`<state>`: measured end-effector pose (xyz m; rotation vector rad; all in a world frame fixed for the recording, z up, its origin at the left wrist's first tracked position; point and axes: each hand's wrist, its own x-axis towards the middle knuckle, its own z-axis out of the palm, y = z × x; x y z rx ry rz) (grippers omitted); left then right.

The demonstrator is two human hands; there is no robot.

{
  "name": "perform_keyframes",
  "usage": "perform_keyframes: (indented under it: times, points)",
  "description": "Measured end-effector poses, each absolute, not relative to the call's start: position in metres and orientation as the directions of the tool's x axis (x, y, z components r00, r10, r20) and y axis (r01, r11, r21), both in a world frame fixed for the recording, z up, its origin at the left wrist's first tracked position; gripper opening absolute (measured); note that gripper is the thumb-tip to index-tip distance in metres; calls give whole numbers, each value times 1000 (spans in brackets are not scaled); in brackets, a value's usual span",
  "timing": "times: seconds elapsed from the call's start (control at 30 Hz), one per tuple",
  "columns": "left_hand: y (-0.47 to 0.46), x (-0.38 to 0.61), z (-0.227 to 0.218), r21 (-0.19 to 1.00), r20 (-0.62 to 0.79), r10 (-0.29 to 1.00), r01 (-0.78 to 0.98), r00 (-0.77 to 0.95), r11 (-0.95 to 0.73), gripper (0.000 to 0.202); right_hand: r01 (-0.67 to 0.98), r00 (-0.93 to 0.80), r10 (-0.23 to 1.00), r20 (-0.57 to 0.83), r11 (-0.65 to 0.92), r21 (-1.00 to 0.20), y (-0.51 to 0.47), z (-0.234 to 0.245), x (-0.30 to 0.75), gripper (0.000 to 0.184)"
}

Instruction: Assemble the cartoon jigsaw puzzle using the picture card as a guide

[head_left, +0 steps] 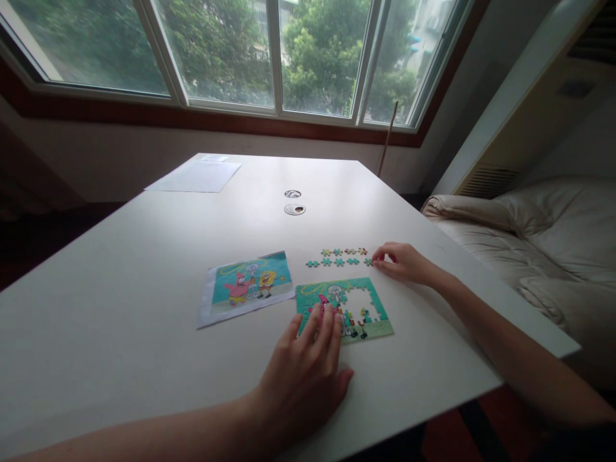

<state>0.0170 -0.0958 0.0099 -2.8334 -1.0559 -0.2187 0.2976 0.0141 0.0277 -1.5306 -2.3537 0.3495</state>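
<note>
A partly assembled jigsaw puzzle [378,330] with cartoon figures on a teal ground lies on the table, with a gap in its right half. My left hand [310,366] rests on its left part, fingers stretched out flat and covering some of the picture. Beyond the puzzle, loose pieces are laid out in two short rows. At the right end of the nearer row, my right hand [397,262] pinches a teal puzzle piece [368,262] between thumb and fingertips. Left of the puzzle is a printed picture sheet [250,282] showing the same cartoon scene.
The white table [144,321] stretches toward the windows [231,58]. Two round metal-rimmed fittings [294,210] are set in its middle. A white paper sheet [192,176] lies at the far left corner. A pale leather sofa [543,237] stands to the right.
</note>
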Motion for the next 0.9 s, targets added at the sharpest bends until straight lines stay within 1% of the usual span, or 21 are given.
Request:
perform_keyframes:
  times: [0.07, 0.17, 0.33, 0.5, 0.63, 0.73, 0.8, 0.83, 0.9]
  points:
    - [-95, 17, 10, -42, 154, 656, 668, 739, -743, 62, 807, -411, 897, 162, 441, -393, 19, 28, 288, 17]
    - [-95, 17, 10, -32, 131, 663, 671, 737, -741, 63, 771, -441, 874, 203, 485, -413, 32, 27, 273, 18]
    - [-95, 17, 11, -34, 115, 664, 671, 739, -741, 60, 776, -438, 876, 202, 482, -406, 55, 25, 253, 20]
    - [-95, 18, 9, -36, 126, 659, 667, 741, -744, 59, 818, -467, 880, 86, 466, -338, 69, 31, 238, 19]
    - [-94, 18, 10, -41, 130, 659, 668, 741, -743, 58, 861, -454, 889, -51, 423, -282, 79, 38, 233, 20]
    - [-94, 18, 12, -35, 120, 661, 668, 741, -743, 57, 881, -423, 886, -189, 353, -315, 87, 42, 232, 24]
    - [-94, 18, 12, -28, 117, 662, 669, 740, -743, 57, 883, -405, 882, -240, 310, -352, 90, 44, 231, 26]
    - [-94, 17, 11, -26, 119, 662, 669, 740, -743, 57, 881, -400, 884, -240, 299, -367, 90, 45, 231, 27]
    - [-95, 17, 10, -26, 124, 659, 667, 742, -745, 58, 865, -405, 894, -195, 305, -398, 87, 46, 231, 23]
